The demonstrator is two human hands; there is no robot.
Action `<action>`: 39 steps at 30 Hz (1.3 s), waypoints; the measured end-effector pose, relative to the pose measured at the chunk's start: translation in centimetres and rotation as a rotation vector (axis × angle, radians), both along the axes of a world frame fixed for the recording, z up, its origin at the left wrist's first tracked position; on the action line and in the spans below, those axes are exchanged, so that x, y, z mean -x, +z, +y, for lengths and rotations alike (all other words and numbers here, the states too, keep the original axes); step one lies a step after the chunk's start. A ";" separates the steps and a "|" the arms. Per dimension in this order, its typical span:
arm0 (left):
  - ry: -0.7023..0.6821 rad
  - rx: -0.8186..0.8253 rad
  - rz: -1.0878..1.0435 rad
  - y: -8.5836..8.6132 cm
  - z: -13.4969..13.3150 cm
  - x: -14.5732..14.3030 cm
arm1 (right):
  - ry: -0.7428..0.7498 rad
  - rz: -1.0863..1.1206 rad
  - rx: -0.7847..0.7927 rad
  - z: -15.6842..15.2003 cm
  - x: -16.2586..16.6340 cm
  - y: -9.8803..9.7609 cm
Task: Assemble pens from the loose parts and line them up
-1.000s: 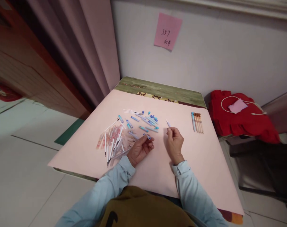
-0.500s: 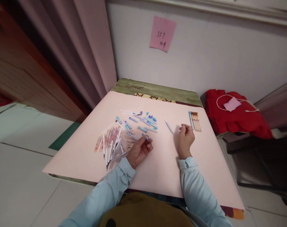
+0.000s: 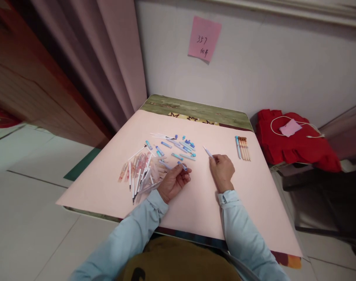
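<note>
Where the left hand (image 3: pixel 174 181) curls, its blue pen piece (image 3: pixel 183 166) shows only partly.

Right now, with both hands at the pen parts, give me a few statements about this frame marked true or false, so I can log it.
1. The left hand holds a small blue-tipped pen part. True.
2. The right hand rests on the row of pens. False: its fingertips are at a single pale pen barrel, apart from the row.
3. A pink sticky note is stuck on the wall. True.
4. The red cloth lies on the pink sheet. False: it lies beyond the sheet's right edge, off it.
</note>
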State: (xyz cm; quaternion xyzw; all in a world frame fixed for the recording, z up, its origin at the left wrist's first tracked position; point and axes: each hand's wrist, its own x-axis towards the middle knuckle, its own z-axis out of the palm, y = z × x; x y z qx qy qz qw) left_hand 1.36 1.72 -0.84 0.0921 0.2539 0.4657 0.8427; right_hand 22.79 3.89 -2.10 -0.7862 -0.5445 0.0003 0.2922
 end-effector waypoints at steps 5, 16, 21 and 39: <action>0.024 -0.007 0.006 0.2 0.0 -0.2 | 0.017 0.181 -0.163 -0.6 1.2 1.5; 0.233 -0.037 0.040 2.8 4.1 -5.1 | 0.138 0.631 -0.318 -1.3 4.2 0.7; 0.347 -0.135 0.103 2.0 6.1 -4.6 | 0.176 0.544 -0.381 -1.1 4.3 1.0; 0.311 -0.278 0.321 1.3 6.0 -3.3 | 0.356 0.292 -0.449 -1.4 5.0 1.8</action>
